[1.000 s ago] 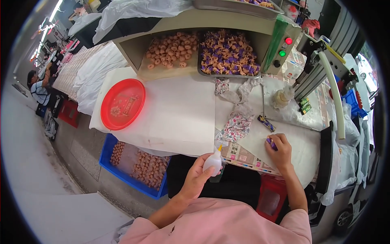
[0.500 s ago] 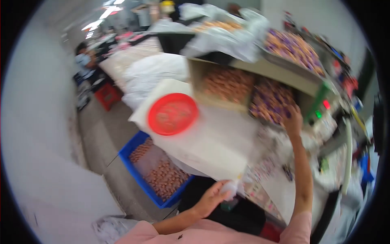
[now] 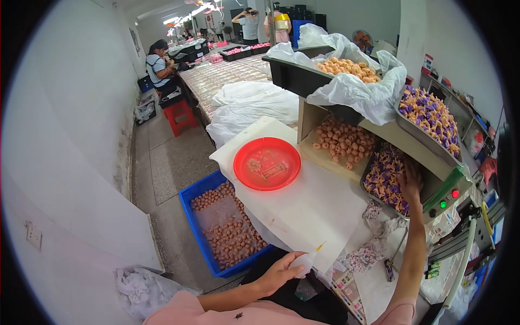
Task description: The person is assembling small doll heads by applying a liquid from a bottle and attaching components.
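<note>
My left hand (image 3: 279, 276) is closed around a small white squeeze bottle (image 3: 305, 264) with a thin yellow nozzle, tilted up to the right over the front edge of the papered table. My right hand (image 3: 410, 183) reaches into a metal tray (image 3: 370, 190) of small orange and purple pieces inside a low open-fronted box. Its fingers look apart and touch the pieces; their tips are partly hidden in shadow. Left of that tray, inside the same box, lies a heap of small round tan pieces (image 3: 342, 142).
A red round plate (image 3: 267, 184) lies on the white sheet (image 3: 319, 216). Below left, a blue crate (image 3: 189, 214) holds tan pieces. On the box stand a lined black bin (image 3: 292, 76) and another metal tray (image 3: 428, 138). A person (image 3: 160, 67) sits far left by a red stool (image 3: 180, 116).
The view has swung, so the scene sits farther right, and it is sharper. My right hand is still at the tray, somewhat deeper in. My left hand still holds the bottle.
</note>
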`<state>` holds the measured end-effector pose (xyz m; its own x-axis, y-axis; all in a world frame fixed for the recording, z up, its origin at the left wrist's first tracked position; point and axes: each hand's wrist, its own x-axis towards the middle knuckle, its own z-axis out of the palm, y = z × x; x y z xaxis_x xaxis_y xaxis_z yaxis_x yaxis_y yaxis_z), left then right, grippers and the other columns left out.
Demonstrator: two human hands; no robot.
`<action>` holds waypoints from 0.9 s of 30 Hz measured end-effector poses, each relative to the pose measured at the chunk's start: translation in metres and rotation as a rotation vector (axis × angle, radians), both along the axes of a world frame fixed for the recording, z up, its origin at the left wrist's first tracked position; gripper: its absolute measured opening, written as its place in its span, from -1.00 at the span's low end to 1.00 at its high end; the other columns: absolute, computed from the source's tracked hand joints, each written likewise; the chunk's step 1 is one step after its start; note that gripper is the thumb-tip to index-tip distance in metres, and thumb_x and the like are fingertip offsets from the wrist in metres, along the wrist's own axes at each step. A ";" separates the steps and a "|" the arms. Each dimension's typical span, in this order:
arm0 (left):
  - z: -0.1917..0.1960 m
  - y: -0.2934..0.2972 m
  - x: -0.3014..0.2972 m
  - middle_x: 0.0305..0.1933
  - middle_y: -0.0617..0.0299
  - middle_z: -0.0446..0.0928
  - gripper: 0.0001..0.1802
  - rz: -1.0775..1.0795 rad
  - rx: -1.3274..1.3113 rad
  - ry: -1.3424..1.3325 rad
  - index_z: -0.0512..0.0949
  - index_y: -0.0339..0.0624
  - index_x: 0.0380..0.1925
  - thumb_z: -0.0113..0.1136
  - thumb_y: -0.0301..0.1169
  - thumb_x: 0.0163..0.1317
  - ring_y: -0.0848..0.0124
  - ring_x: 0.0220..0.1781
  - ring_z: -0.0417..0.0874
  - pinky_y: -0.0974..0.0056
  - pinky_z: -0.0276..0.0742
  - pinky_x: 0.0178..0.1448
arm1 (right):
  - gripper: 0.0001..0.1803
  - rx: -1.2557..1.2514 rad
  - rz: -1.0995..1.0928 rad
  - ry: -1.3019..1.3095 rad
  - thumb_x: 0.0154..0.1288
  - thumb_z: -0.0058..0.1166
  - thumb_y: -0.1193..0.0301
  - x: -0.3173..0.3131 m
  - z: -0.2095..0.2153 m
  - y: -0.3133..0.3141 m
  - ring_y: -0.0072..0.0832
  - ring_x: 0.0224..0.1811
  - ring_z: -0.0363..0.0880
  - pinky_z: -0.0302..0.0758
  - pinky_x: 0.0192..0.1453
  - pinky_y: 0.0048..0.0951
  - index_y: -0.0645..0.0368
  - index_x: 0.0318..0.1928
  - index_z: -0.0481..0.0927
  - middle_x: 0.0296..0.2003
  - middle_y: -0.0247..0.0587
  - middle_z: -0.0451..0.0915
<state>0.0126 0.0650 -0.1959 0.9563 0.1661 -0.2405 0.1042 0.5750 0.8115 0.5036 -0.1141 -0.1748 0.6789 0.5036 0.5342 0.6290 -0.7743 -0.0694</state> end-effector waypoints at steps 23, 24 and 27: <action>-0.006 -0.032 0.004 -0.02 0.09 0.48 -0.57 -0.022 -0.065 -0.016 0.26 -0.22 0.15 0.06 -0.45 0.30 0.27 0.03 0.56 0.17 0.53 0.11 | -0.65 1.823 -0.274 0.552 0.16 0.10 0.45 -0.068 -0.044 -0.059 -0.37 -0.23 0.48 0.63 -0.28 -0.29 0.23 -0.06 0.35 -0.27 -0.20 0.41; -0.008 -0.030 -0.001 -0.02 0.09 0.48 -0.58 -0.017 -0.056 -0.001 0.27 -0.22 0.14 0.06 -0.46 0.30 0.26 0.03 0.56 0.17 0.53 0.10 | -0.62 1.843 -0.219 0.567 0.17 0.10 0.44 -0.056 -0.052 -0.055 -0.32 -0.22 0.48 0.63 -0.25 -0.24 0.24 -0.02 0.34 -0.27 -0.17 0.41; -0.018 -0.030 0.000 0.01 0.10 0.47 -0.57 -0.091 -0.049 -0.022 0.27 -0.25 0.15 0.07 -0.44 0.30 0.28 0.04 0.56 0.18 0.52 0.10 | -0.49 1.980 0.235 0.679 0.14 0.22 0.27 0.004 -0.105 -0.132 -0.30 -0.27 0.52 0.60 -0.25 -0.13 0.09 0.05 0.33 -0.19 -0.20 0.47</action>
